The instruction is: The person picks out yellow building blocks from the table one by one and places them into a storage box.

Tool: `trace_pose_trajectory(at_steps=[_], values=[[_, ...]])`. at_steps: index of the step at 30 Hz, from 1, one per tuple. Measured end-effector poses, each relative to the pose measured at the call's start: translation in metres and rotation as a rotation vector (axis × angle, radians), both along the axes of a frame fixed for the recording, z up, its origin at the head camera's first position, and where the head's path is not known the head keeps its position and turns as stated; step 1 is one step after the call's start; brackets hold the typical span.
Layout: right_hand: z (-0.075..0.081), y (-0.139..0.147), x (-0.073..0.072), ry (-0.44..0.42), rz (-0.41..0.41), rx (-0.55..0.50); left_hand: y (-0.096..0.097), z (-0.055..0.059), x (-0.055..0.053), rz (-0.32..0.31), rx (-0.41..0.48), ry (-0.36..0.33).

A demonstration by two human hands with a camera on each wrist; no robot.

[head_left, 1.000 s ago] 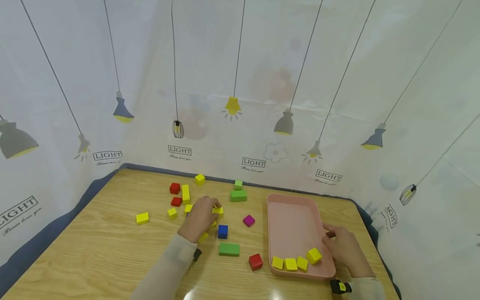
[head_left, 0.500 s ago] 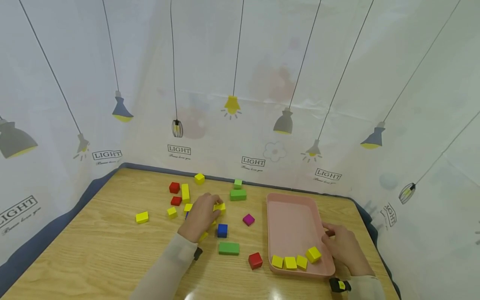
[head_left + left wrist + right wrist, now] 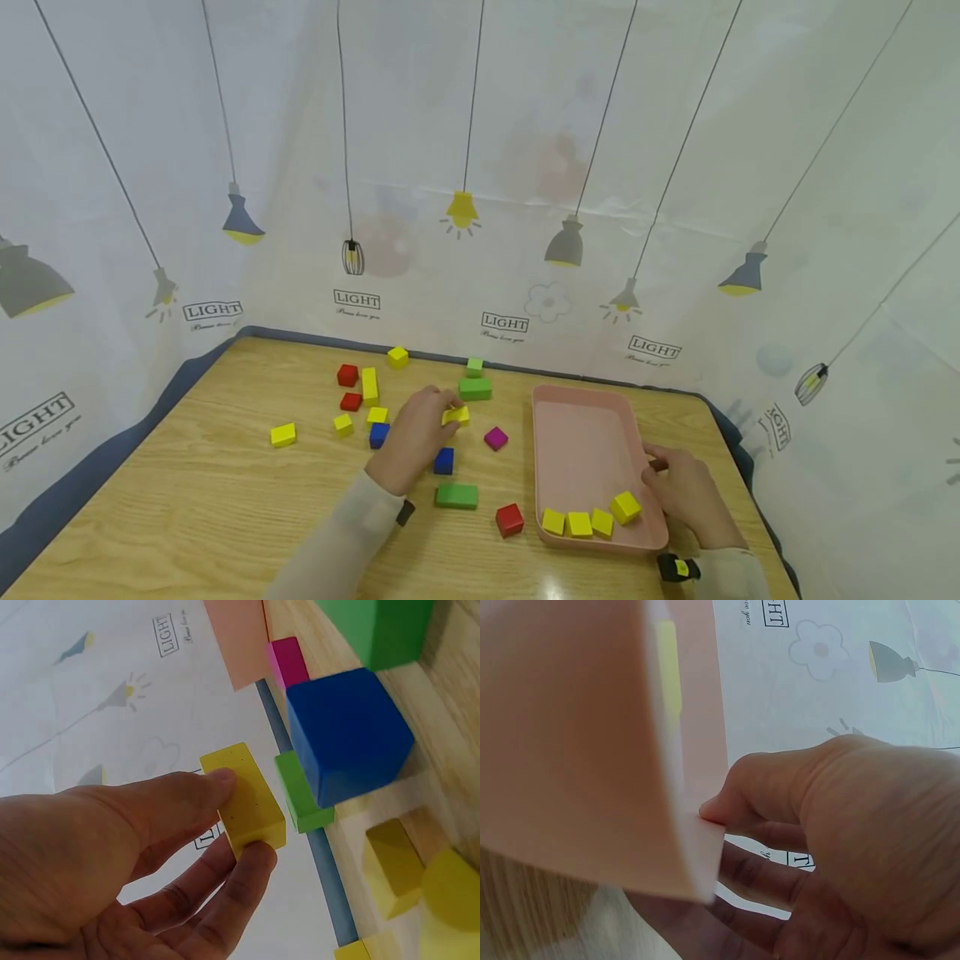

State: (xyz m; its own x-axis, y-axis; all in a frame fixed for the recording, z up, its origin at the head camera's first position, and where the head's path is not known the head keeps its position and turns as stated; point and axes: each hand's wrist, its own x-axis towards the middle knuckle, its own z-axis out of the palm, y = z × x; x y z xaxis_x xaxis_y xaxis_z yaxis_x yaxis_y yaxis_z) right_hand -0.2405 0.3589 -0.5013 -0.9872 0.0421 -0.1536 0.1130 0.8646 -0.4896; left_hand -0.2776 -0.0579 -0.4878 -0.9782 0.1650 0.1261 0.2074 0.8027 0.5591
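My left hand (image 3: 417,433) pinches a yellow rectangular block (image 3: 244,796) between thumb and fingertips, raised above the table in the left wrist view. Below and around that hand lie two blue cubes, one of them (image 3: 444,461) just right of the wrist. My right hand (image 3: 688,493) holds the right side wall of a pink tray (image 3: 585,417), thumb at the rim and fingers underneath in the right wrist view. Several yellow blocks (image 3: 578,525) sit along the tray's near end. Between hand and tray lies a magenta block (image 3: 496,438).
A green block (image 3: 457,497) and a red cube (image 3: 509,520) lie left of the tray's near end. Two green blocks stand at the back, the longer one (image 3: 476,389) in front. Red and yellow blocks are scattered left, including a lone yellow block (image 3: 282,435). A printed curtain (image 3: 420,317) surrounds the table.
My left hand has picked up the yellow block and moved right with it, uncovering a blue cube behind the hand. My right hand and the tray stay put.
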Motion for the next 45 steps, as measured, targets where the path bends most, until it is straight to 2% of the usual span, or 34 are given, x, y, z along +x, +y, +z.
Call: trace_pose_trajectory(at_steps=[8, 14, 19, 27, 32, 38, 45], values=[[-0.001, 0.0, -0.001, -0.003, -0.001, 0.002, 0.011, 0.008, 0.01, -0.035, 0.017, -0.003], [-0.002, 0.0, 0.0, 0.006, 0.008, -0.008, 0.018, 0.011, 0.018, -0.089, 0.041, 0.02], [-0.002, 0.0, 0.0, 0.004, 0.011, -0.01, 0.027, 0.013, 0.023, -0.104, 0.036, 0.022], [-0.002, 0.001, -0.001, -0.003, 0.004, -0.001, 0.047, 0.01, 0.034, -0.202, 0.007, 0.093], [-0.002, 0.001, 0.0, -0.006, -0.003, 0.006, 0.06, 0.008, 0.041, -0.263, -0.026, 0.096], [-0.003, 0.0, 0.001, 0.01, 0.011, 0.001, 0.072, 0.006, 0.049, -0.304, -0.015, 0.089], [-0.001, -0.001, 0.0, -0.005, 0.003, 0.0, 0.088, 0.0, 0.056, -0.364, -0.059, 0.124]])
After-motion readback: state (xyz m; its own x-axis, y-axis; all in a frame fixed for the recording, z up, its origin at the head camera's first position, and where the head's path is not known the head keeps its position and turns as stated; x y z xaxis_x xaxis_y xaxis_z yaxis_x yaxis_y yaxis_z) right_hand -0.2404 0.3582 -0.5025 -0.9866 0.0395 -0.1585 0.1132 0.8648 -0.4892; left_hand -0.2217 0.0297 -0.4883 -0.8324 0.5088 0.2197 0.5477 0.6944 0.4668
